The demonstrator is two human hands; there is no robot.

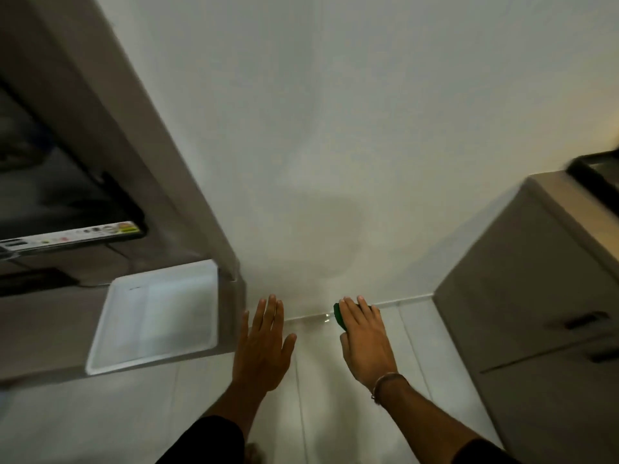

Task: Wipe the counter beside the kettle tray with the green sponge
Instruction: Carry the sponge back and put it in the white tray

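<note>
The green sponge [340, 317] is gripped under the fingers of my right hand [365, 339], and only its dark green left edge and a far corner show. My right hand is held out in front of me, over the pale tiled floor near the foot of the wall. My left hand [264, 346] is stretched out flat with fingers apart and holds nothing, just right of the counter's end. An empty white tray [100, 339] sits on the grey-brown counter [43, 333] at the left. No kettle is in view.
A dark screen-like appliance [67, 202] with a sticker strip stands behind the tray on the counter. A grey-brown cabinet [536, 296] with dark handles stands at the right. A white wall [335, 128] fills the middle, and white floor tiles [318, 396] lie below my hands.
</note>
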